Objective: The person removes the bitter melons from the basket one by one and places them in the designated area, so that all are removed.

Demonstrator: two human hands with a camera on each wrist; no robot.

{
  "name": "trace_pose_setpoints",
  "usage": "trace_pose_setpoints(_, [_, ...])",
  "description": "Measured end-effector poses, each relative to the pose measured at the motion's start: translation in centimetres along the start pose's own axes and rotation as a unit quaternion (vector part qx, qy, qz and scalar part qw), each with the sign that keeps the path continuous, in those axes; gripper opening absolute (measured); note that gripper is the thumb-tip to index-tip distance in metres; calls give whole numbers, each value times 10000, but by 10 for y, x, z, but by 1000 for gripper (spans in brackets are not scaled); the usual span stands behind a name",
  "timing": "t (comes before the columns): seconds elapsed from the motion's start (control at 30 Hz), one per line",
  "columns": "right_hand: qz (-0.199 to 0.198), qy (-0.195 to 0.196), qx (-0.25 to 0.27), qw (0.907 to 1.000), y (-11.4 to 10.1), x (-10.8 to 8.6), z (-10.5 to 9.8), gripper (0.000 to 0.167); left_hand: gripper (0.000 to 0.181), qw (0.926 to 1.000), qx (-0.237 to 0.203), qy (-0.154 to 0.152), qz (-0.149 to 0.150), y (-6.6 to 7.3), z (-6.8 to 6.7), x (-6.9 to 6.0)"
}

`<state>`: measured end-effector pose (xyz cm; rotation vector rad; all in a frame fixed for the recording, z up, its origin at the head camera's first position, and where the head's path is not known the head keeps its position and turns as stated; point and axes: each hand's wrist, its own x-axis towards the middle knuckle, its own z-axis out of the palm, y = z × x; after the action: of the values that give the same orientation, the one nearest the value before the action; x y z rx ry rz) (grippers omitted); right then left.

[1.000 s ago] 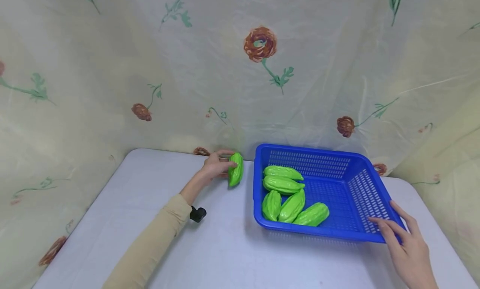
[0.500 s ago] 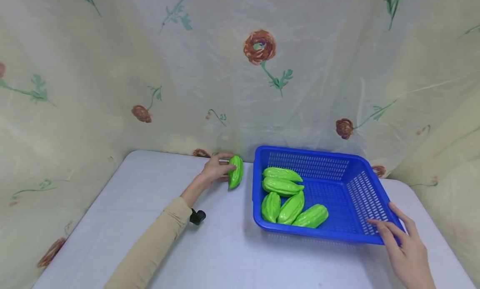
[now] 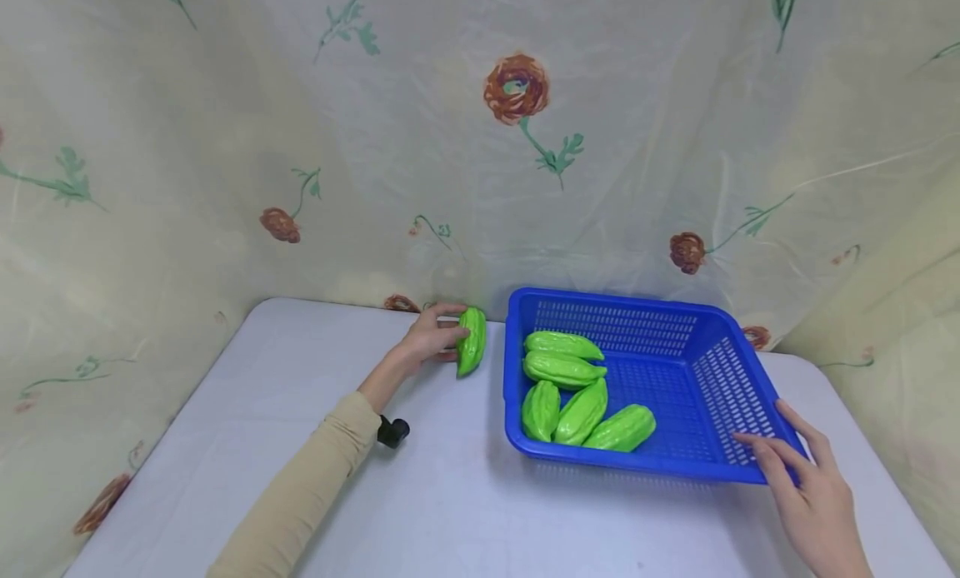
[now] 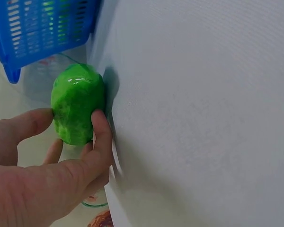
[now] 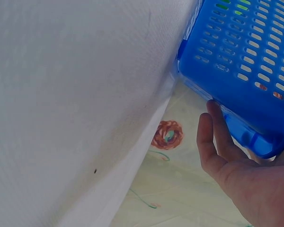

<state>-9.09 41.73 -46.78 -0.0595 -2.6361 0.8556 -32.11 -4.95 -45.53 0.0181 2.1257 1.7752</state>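
Observation:
A green ridged gourd [image 3: 472,342] is pinched between the thumb and fingers of the left hand [image 3: 429,338], just left of the blue basket [image 3: 645,471] at the table's back. In the left wrist view the left hand [image 4: 61,177] grips the gourd [image 4: 77,104] from both sides. The right hand [image 3: 817,495] holds the basket's right rim near its front corner. The right wrist view has the right hand [image 5: 246,175] at the rim of the basket [image 5: 227,80]. Several green gourds [image 3: 564,368] lie in the basket's left part.
The white table [image 3: 450,495] stands against a flowered curtain [image 3: 420,145], which also hangs at both sides. A small black object [image 3: 393,432] sits at the left sleeve's cuff.

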Motion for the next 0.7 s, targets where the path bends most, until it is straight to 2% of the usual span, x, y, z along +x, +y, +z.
trace_pose_setpoints(0.3, [112, -138, -20, 9998, -1, 0, -1, 40, 57, 9999, 42, 114, -3, 3, 1, -3])
trace_pose_setpoints(0.57, [59, -33, -21, 10000, -1, 1, -1, 39, 54, 9999, 45, 156, -25, 2, 0, -3])
trace_pose_setpoints(0.7, [53, -17, -41, 10000, -1, 0, 0, 38, 51, 9994, 153, 303, 13, 2, -2, -3])
